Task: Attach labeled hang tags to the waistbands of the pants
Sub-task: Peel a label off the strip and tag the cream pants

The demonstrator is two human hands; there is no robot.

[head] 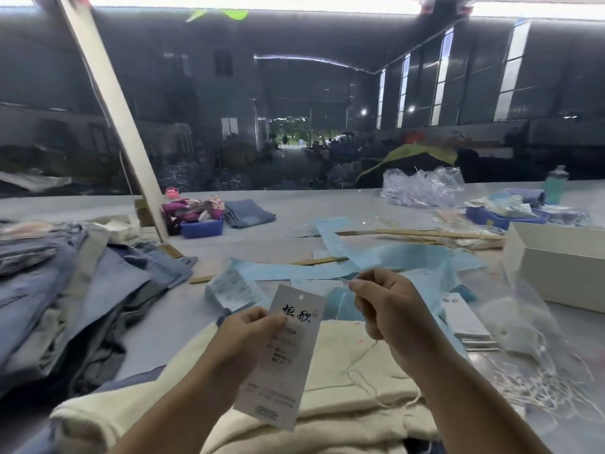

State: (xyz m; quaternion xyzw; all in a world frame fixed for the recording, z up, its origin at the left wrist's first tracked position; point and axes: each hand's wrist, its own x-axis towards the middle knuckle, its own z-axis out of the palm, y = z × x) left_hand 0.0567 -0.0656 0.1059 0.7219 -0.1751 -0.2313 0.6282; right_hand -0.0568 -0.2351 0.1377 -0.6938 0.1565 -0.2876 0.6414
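A large grey table [294, 208] fills the lower half of the frame, and behind it a dim hall with tall bright window strips at the upper right stretches back to an open doorway in the centre. A pale slanted post [111, 103] crosses the upper left.

At the left edge lies one heap of blue and grey pants [65, 283], too jumbled to count. One pair of cream pants [327, 385] lies at the bottom centre, under both hands, with a loose white string [363, 371] trailing over it. One folded pair of blue pants [248, 217] sits further back, left of centre.

Long strips of light blue paper [376, 260] sprawl across the middle of the table. One white box [556, 267] is cut off by the right edge. There are two blue trays: one [201, 227] left of centre filled with colourful bits, one [504, 217] at the right with blurred contents. A clear plastic bag [422, 188] sits crumpled at the upper right, beside one green bottle [556, 185].

The left hand [248, 335] pinches one white hang tag [288, 355] between thumb and fingers, holding it upright above the cream pants; its printing is mostly too blurred to read. The right hand [383, 309] has its fingers curled, thumb and forefinger pinched on something too fine to make out. A small stack of white tags [465, 319] lies just right of that hand.
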